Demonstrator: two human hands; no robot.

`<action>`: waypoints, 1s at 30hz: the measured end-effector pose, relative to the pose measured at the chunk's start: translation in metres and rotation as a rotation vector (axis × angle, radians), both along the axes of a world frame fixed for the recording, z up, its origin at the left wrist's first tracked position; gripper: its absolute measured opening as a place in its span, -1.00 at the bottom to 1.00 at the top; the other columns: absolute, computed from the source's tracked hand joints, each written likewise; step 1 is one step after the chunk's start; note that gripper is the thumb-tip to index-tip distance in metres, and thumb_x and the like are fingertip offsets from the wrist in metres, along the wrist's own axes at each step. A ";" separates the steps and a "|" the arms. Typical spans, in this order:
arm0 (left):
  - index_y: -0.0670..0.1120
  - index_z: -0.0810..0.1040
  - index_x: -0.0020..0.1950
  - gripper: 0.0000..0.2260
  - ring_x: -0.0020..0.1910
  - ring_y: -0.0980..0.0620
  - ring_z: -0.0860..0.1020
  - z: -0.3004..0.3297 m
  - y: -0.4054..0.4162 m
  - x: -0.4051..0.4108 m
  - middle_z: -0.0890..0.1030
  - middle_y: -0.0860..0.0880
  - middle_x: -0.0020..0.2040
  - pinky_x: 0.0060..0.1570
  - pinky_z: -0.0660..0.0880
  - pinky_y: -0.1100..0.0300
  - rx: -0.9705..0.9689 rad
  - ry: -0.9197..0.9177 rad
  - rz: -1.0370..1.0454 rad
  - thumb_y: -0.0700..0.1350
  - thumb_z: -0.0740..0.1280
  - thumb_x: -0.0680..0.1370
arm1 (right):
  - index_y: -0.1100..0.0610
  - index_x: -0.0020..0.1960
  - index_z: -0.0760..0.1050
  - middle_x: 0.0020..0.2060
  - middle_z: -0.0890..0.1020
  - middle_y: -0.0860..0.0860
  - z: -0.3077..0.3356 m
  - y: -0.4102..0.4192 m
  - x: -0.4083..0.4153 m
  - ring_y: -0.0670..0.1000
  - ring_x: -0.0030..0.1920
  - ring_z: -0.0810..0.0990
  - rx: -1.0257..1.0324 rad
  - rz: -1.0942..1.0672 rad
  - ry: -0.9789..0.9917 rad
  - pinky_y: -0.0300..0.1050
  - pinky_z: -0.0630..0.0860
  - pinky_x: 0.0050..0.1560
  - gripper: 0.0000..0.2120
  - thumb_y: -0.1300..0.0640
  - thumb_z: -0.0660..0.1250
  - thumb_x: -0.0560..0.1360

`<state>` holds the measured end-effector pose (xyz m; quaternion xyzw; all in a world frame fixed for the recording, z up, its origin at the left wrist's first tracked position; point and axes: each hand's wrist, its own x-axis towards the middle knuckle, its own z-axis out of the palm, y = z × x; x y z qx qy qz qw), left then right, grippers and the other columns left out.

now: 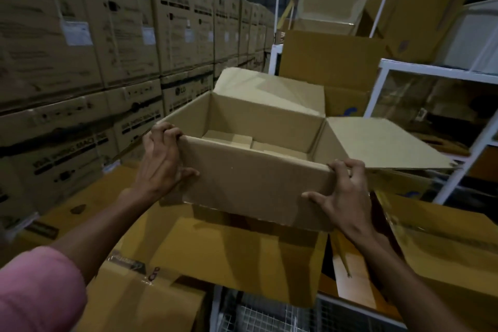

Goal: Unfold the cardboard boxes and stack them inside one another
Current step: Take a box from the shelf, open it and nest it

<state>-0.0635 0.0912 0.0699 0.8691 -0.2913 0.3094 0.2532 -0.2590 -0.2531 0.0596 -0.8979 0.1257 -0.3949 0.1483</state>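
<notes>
An unfolded brown cardboard box (253,183) is held up in front of me, open side up, its far and right flaps spread outward. My left hand (161,159) grips the near left corner of its rim, fingers curled over the edge. At the near right corner my right hand (342,191) grips the rim the same way. Inside the box I see folded bottom flaps. Below it lies a larger yellow-brown open box (242,256) with its flaps spread.
A wall of stacked LG cartons (107,48) runs along the left. White metal racks (390,83) stand on the right. More open boxes (331,11) are nested in a trolley behind. A wire-mesh cage (269,315) sits below the yellow box.
</notes>
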 end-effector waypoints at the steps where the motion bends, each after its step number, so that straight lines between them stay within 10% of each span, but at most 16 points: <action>1: -0.12 0.28 0.38 -0.09 0.31 -0.36 0.30 0.000 0.002 0.006 0.25 -0.19 0.36 0.16 0.51 -0.33 0.017 0.023 0.007 0.08 0.71 0.21 | 0.02 0.25 0.42 0.27 0.33 0.06 -0.003 0.001 0.007 0.21 0.22 0.45 0.009 -0.004 0.024 0.21 0.62 0.03 -0.29 -0.12 0.67 0.24; 18: -0.08 0.21 0.45 -0.09 0.36 -0.29 0.25 -0.024 -0.025 0.076 0.19 -0.12 0.39 0.21 0.50 -0.27 0.174 0.328 0.123 0.12 0.66 0.30 | -0.15 0.34 0.29 0.30 0.27 0.03 -0.016 0.004 0.083 0.19 0.31 0.37 0.163 -0.149 0.349 0.27 0.57 0.10 -0.25 -0.19 0.61 0.29; 25: 0.00 0.37 0.41 -0.40 0.36 -0.30 0.33 -0.028 -0.027 0.084 0.33 -0.13 0.46 0.26 0.45 -0.27 0.354 0.437 0.076 0.23 0.46 0.50 | -0.11 0.48 0.27 0.42 0.36 0.11 -0.023 0.008 0.081 0.28 0.39 0.36 0.173 -0.217 0.644 0.29 0.46 0.26 -0.30 -0.29 0.44 0.46; 30: -0.04 0.63 0.03 -0.54 0.06 -0.18 0.52 -0.032 -0.019 0.093 0.64 -0.12 0.10 0.15 0.50 -0.09 0.454 0.552 0.142 0.30 0.14 0.64 | 0.08 0.40 0.47 0.33 0.57 0.15 -0.030 0.005 0.085 0.20 0.30 0.53 0.385 -0.170 0.517 0.21 0.45 0.31 -0.45 -0.29 0.25 0.59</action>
